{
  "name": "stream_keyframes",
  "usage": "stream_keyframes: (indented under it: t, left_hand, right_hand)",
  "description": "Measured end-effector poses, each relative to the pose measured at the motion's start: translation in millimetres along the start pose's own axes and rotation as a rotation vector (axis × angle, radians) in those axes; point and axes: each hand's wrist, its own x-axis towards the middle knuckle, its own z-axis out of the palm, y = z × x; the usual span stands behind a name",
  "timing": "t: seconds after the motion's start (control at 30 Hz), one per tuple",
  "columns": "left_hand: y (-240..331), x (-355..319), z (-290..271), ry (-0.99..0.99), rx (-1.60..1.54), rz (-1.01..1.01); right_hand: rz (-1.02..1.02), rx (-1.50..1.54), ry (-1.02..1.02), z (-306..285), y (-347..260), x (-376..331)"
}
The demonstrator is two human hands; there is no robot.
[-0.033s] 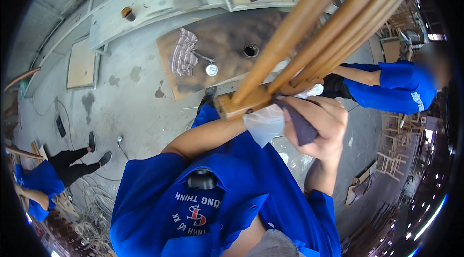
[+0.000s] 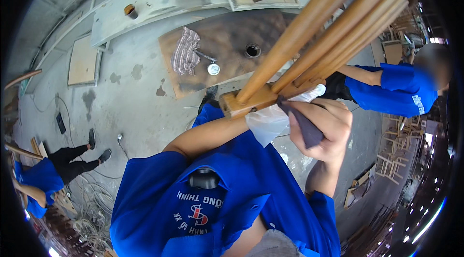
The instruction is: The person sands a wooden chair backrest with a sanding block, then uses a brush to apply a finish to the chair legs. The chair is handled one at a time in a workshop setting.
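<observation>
Dark purple, the folded piece (image 2: 309, 131) is what I see in the right hand (image 2: 326, 124): this bare hand pinches it between the thumb and the bent fingers; if it is cloth or abrasive sheet, I cannot tell. Just to the left of it, the left hand (image 2: 270, 118) wears a thin, translucent glove and grasps the rail of the wooden frame (image 2: 290, 44) from below; most of its fingers are hidden from me. The frame is tilted, and its round bars rise from above both hands towards the far right. The upper edge of the folded piece seems to touch the rail.

Farther ahead of the left hand, I find a stained brown board (image 2: 220, 42) with a striped cloth (image 2: 185, 54), a white-topped pot (image 2: 213, 69) and a dark can (image 2: 252, 50). Beyond it stands a long pale table (image 2: 169, 9), bearing a brown cup (image 2: 130, 11). Well to the right of the right hand is a co-worker (image 2: 398, 88) in blue; another person (image 2: 41, 179) is far to the left of the left hand.
</observation>
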Motion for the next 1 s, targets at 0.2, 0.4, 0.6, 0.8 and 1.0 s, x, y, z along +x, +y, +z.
stream_keyframes:
  t: [0.2,0.4,0.6,0.8,1.0]
  left_hand:
    - [-2,8,-1,0.029,0.008,0.014]
    - [-10,24,2,0.054,0.02,0.011]
    - [-1,36,0,0.096,0.101,-0.043]
    - [-5,55,-8,0.193,-0.01,-0.024]
    - [-81,77,5,0.191,-0.069,0.04]
  right_hand:
    - [0.03,-0.189,-0.056,0,0,3]
    - [-0.088,-0.123,-0.115,-1,2,9]
    - [0.324,0.114,0.105,19,-39,6]
    - [1.039,1.172,0.402,36,-49,-1]
    - [1.093,1.251,0.503,36,-19,1]
